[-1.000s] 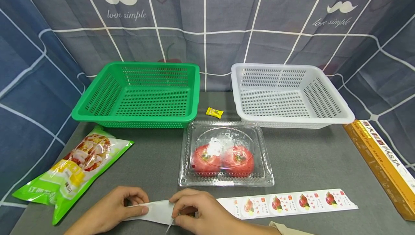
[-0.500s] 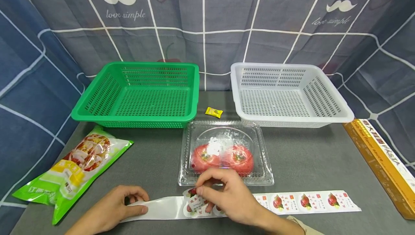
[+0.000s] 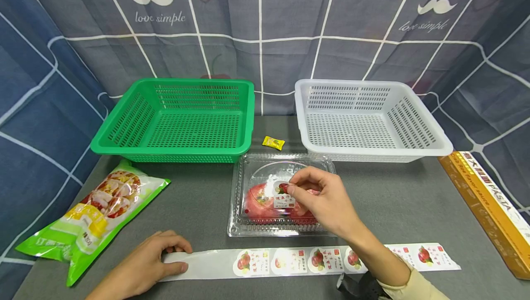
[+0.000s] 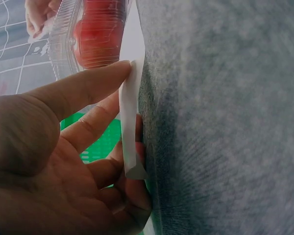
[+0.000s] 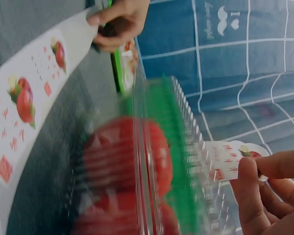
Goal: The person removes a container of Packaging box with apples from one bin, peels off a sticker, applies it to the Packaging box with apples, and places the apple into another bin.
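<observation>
My right hand pinches a fruit-printed sticker between thumb and forefinger, held above the clear plastic box. Two red tomatoes show through its lid, partly covered by the hand. At the near edge, my left hand pinches the bare left end of a white sticker strip. In the left wrist view, the thumb presses one face of the strip while fingers lie behind it. Several stickers remain printed along the strip's right part, and my right forearm crosses over it.
A green basket and a white basket stand at the back, with a small yellow packet between them. On the left lies a green food bag. A long pasta box lies along the right edge.
My right hand has peeled a sticker off the strip and carried it up and away to over the plastic box. The left hand stays at the strip's end.
</observation>
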Demonstrator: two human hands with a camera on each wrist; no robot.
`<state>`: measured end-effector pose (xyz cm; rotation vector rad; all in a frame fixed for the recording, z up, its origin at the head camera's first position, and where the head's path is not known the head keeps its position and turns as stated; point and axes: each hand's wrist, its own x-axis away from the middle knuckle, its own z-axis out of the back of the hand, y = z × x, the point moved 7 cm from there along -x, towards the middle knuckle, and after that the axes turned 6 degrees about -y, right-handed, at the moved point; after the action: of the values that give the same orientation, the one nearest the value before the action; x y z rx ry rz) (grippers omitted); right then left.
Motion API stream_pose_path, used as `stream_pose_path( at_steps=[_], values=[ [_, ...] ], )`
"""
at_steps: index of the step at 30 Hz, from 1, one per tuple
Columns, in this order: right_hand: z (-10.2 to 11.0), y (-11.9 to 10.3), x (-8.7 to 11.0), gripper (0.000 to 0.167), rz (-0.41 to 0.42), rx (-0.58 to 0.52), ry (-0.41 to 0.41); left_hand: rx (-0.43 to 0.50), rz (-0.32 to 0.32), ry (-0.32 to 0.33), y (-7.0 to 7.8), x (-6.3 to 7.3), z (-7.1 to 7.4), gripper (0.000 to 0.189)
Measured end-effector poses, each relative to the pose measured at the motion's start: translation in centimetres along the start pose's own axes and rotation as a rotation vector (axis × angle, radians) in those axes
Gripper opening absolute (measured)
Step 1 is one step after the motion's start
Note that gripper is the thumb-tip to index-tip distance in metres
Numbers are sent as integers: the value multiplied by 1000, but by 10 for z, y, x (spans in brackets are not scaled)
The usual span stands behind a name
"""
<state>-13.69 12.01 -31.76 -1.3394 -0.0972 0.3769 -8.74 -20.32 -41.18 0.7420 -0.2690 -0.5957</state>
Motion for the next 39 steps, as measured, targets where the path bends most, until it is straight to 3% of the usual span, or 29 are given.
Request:
stream_pose_path(
  at_steps=[7,13,20,24,28,34,39],
  values=[
    [7,7,-6,7,-23,114,-8,-30,54,5,1,0,0,23],
    [12,8,-9,6,-30,102,1,-43,127,15,4,-2,2,22],
    [13,10,-10,4,-56,95,-29,-15,216,110,19,-10,9,24],
    [15,13,-13,6,-58,156,-24,74,274,170,31,-21,11,29],
    [15,15,-15,8,-51,226,-21,222,228,238,46,-36,10,38],
    [16,13,-16,10,4,362,3,465,139,243,62,-60,0,56],
    [15,11,-17,10,38,468,19,507,94,228,68,-80,-4,62]
  ],
)
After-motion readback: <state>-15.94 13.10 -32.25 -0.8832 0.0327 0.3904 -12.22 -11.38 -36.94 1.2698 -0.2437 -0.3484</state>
